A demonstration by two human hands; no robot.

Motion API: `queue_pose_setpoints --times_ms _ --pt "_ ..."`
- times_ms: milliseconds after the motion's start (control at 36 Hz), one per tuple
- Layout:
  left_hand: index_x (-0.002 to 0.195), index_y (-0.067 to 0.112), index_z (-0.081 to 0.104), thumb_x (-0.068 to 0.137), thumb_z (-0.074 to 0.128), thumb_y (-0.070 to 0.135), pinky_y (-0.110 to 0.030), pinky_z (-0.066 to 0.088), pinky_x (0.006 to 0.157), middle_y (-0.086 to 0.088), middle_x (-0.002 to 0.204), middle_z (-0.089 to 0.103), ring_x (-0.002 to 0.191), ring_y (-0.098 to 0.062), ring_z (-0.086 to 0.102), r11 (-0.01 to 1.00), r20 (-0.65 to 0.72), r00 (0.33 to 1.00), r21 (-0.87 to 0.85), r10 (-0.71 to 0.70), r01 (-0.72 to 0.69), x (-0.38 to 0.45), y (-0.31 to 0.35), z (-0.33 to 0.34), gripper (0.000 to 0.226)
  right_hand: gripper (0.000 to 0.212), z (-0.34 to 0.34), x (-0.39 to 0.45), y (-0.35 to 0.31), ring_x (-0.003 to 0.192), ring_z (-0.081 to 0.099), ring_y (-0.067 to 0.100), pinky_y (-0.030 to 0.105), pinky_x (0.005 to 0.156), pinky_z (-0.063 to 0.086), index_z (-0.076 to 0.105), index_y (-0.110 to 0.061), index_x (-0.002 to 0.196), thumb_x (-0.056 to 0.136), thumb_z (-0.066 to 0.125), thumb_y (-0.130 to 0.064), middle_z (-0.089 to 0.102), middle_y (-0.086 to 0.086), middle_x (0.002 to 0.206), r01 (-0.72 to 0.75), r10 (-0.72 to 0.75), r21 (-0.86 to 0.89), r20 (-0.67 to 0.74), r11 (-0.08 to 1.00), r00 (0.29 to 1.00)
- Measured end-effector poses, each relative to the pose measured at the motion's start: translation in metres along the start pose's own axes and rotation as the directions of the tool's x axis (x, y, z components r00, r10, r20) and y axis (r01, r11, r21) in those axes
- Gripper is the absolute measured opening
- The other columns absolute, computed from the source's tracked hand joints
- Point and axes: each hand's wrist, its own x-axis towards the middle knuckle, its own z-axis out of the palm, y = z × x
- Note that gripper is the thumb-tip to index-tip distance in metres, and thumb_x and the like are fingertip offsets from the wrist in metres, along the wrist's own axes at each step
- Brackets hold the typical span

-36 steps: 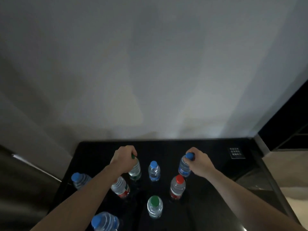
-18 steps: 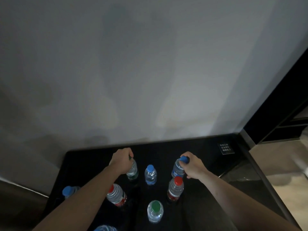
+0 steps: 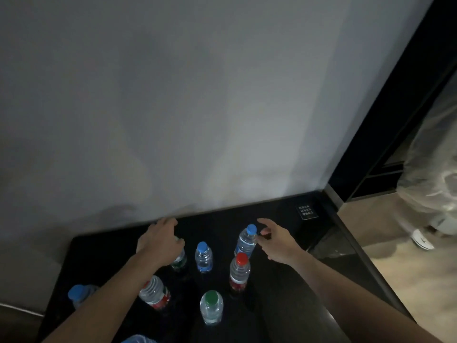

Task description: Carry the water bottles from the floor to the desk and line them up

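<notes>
Several small water bottles stand on the black desk. My left hand hovers open above a green-labelled bottle and hides its cap. My right hand is open just right of a blue-capped bottle, fingers spread and off it. Between them stands another blue-capped bottle. Nearer me are a red-capped bottle, a green-capped bottle, a red-labelled bottle partly under my left forearm, and a blue-capped bottle at the left edge.
A grey wall rises right behind the desk. A small printed sign lies at the desk's back right corner. Right of the desk is a dark panel and a wooden floor, where another person's leg and shoe show.
Both hands have let go of the bottle caps they held and opened, lifting slightly away. The view has swung right, bringing the floor and another person's leg into sight.
</notes>
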Motion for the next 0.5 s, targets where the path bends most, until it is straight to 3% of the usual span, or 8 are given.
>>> queue_pose_setpoints --times_ms 167,250,333,417,500 --pt "0.142 0.028 0.042 0.092 0.058 0.045 -0.037 0.045 0.103 0.008 0.145 0.043 0.131 -0.016 0.042 0.986 -0.089 0.989 -0.107 0.117 -0.126 -0.043 0.046 -0.016 0.055 0.060 -0.028 -0.039 0.011 0.109 0.063 0.012 0.035 0.100 0.054 0.037 -0.037 0.151 0.098 0.063 -0.025 0.053 -0.005 0.140 0.078 -0.080 -0.037 -0.059 0.996 0.995" --pt "0.139 0.030 0.044 0.091 0.062 0.042 -0.033 0.043 0.105 0.011 0.142 0.044 0.130 -0.013 0.040 0.965 -0.152 0.971 -0.158 0.185 -0.209 -0.069 0.071 -0.017 0.053 0.059 -0.043 -0.071 0.027 0.099 0.066 0.006 0.025 0.091 0.056 0.038 -0.040 0.150 0.099 0.063 -0.026 0.051 -0.011 0.139 0.102 -0.099 0.024 -0.096 0.994 0.990" --pt "0.137 0.029 0.050 0.088 0.067 0.036 -0.029 0.038 0.108 0.012 0.142 0.045 0.130 -0.012 0.041 0.935 -0.220 0.940 -0.187 0.260 -0.303 -0.099 0.101 -0.010 0.052 0.057 -0.057 -0.114 0.054 0.115 0.057 0.001 0.016 0.086 0.049 0.038 -0.044 0.149 0.099 0.062 -0.029 0.045 -0.019 0.138 0.119 -0.109 0.081 -0.116 0.990 0.987" --pt "0.135 0.029 0.053 0.088 0.069 0.036 -0.030 0.036 0.112 0.013 0.143 0.044 0.133 -0.013 0.040 0.908 -0.249 0.910 -0.180 0.331 -0.379 -0.128 0.134 0.008 0.050 0.055 -0.073 -0.156 0.091 0.128 0.047 0.001 0.014 0.095 0.043 0.038 -0.047 0.147 0.099 0.062 -0.033 0.038 -0.026 0.134 0.112 -0.101 0.092 -0.119 0.989 0.988" --pt "0.130 0.034 0.055 0.085 0.071 0.035 -0.029 0.036 0.110 0.017 0.141 0.045 0.130 -0.010 0.043 0.873 -0.236 0.881 -0.176 0.410 -0.454 -0.155 0.173 0.033 0.048 0.057 -0.091 -0.195 0.139 0.137 0.040 -0.002 0.014 0.107 0.035 0.040 -0.044 0.148 0.097 0.064 -0.036 0.036 -0.026 0.146 0.105 -0.098 0.039 -0.141 0.994 0.985"
